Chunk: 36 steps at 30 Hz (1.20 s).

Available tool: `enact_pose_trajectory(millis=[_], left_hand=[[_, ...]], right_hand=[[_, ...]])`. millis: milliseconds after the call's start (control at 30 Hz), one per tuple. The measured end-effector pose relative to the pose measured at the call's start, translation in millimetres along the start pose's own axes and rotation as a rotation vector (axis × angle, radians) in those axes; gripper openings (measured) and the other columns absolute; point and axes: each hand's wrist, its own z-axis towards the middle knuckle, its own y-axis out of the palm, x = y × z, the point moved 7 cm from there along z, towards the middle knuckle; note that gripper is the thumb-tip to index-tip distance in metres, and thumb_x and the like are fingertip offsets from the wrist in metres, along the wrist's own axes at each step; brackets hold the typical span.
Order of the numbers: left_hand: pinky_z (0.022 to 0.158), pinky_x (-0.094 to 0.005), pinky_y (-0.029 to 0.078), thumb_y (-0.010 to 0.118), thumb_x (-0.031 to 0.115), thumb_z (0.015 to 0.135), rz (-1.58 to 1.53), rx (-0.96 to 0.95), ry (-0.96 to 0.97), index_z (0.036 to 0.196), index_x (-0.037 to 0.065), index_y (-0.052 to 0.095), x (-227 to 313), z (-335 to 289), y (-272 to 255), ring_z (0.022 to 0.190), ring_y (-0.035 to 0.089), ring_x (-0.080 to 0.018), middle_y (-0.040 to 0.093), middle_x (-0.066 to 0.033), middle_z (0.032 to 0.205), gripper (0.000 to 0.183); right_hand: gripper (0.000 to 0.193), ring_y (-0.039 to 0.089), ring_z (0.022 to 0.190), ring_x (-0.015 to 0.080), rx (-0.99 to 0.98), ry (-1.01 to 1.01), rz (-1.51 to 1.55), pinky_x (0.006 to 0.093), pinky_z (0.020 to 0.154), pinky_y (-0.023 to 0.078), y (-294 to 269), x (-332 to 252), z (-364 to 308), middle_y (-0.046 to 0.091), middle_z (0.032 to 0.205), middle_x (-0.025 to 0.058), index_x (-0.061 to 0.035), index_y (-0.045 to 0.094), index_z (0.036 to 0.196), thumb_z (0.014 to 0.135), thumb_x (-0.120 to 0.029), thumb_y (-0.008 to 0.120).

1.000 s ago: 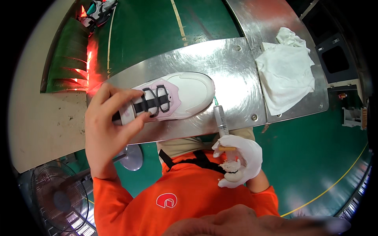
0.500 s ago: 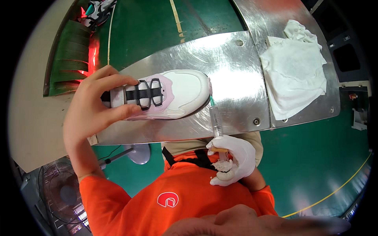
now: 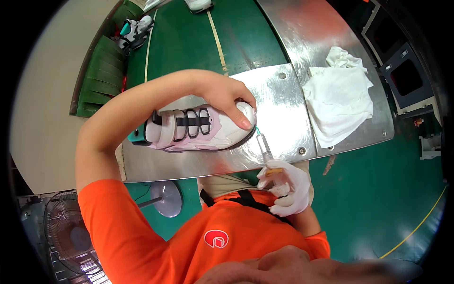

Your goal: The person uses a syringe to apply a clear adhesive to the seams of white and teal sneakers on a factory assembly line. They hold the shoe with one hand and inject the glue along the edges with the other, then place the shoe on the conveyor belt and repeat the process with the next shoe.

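Note:
A white and pale pink sneaker (image 3: 222,131) with black laces lies on the metal tabletop, toe to the right, its teal inside showing at the heel. My bare left hand (image 3: 224,97) reaches across from above and clasps the toe, thumb on top and fingers over the front end. In my white-gloved right hand (image 3: 297,187), low at the table's near edge, is a clear syringe (image 3: 264,147) with a tan finger flange. Its green tip points up at the sole edge by the toe, seemingly touching it. The glove partly hides the plunger end.
White folded cloths (image 3: 338,102) lie right on the metal table (image 3: 283,113). Beyond runs a green conveyor belt (image 3: 184,47) with another sneaker (image 3: 198,4) at its far end. A grey and black shoe (image 3: 138,32) sits by green flaps (image 3: 100,80). A fan (image 3: 71,227) stands lower left.
My left hand has shifted from the laces to the toe. The syringe tip stays at the toe's front edge. A second sneaker has come into view on the belt.

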Motion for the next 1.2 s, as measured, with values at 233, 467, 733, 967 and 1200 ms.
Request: enact_pose_trajectory(millis=[233,467,733,967,1200], left_hand=[[0.090,-0.0313,0.047,0.081,0.029,0.075,-0.168,0.628,0.244,0.116,-0.002,0.061,58,-118,-18,0.101,0.061,-0.0196,0.064,-0.0102,0.109,0.055],[0.094,-0.0286,0.046,0.083,0.037,0.077,-0.637,1.304,0.665,0.122,-0.002,0.056,6,-197,24,0.104,0.059,-0.0167,0.061,-0.0084,0.115,0.066],[0.087,-0.0249,0.048,0.073,0.027,0.091,-1.028,1.639,0.753,0.128,-0.001,0.055,-74,-194,52,0.100,0.061,-0.0119,0.065,-0.0056,0.111,0.050],[0.087,-0.0238,0.048,0.058,0.025,0.101,-1.278,1.750,0.718,0.121,-0.003,0.059,-124,-175,63,0.098,0.063,-0.0120,0.067,-0.0069,0.108,0.034],[0.085,-0.0260,0.049,0.056,0.029,0.101,-1.408,1.778,0.624,0.114,-0.002,0.061,-137,-162,69,0.095,0.062,-0.0127,0.067,-0.0074,0.105,0.034]], right_hand=[[0.106,0.065,0.088,0.0251,-0.309,-0.199,0.148,0.0322,0.077,0.053,21,-103,29,0.062,0.109,0.0218,0.0134,0.044,0.133,0.045,-0.020,0.093],[0.108,0.066,0.084,0.0217,-0.528,-0.076,-0.057,0.0305,0.073,0.054,98,-148,113,0.062,0.105,0.0201,0.0133,0.044,0.134,0.049,-0.034,0.092],[0.100,0.066,0.078,0.0214,-0.357,0.175,-0.132,0.0311,0.071,0.055,100,-114,156,0.063,0.101,0.0193,0.0132,0.046,0.134,0.056,-0.038,0.083],[0.098,0.065,0.073,0.0237,-0.229,0.201,-0.010,0.0316,0.068,0.054,69,-67,161,0.063,0.098,0.0213,0.0151,0.044,0.135,0.060,-0.036,0.080],[0.106,0.065,0.072,0.0263,-0.206,0.162,0.070,0.0323,0.062,0.055,44,-52,151,0.061,0.099,0.0259,0.0197,0.045,0.129,0.059,-0.048,0.086]])
